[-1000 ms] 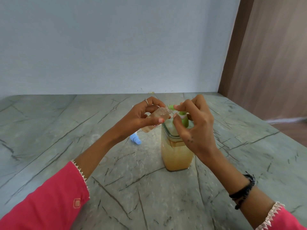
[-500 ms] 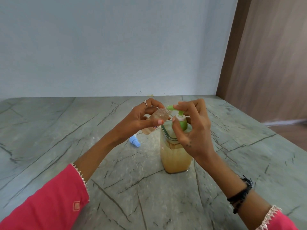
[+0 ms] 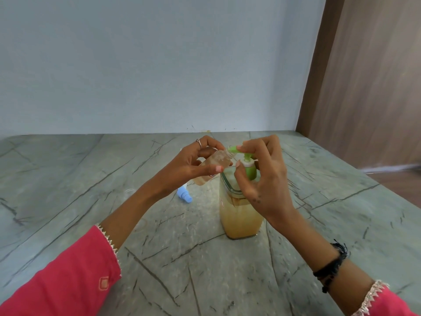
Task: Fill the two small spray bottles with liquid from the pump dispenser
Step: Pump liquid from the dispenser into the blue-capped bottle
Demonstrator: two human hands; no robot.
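Filling is being carried out on one spray bottle (image 3: pixel 213 166), gripped tilted in the left hand (image 3: pixel 193 165) with its mouth at the pump dispenser (image 3: pixel 239 201) spout. The right hand (image 3: pixel 262 174) is pinching the pump head. Amber liquid is pooling low in the bottle, so it is judged partly filled. A blue spray cap (image 3: pixel 184 196) is lying on the bench (image 3: pixel 91 179) below the left hand; the second bottle cannot be made out.

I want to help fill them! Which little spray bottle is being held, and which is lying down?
The clear small bottle is gripped by the left hand at the green spout. The one with the blue spray top lies on the counter.
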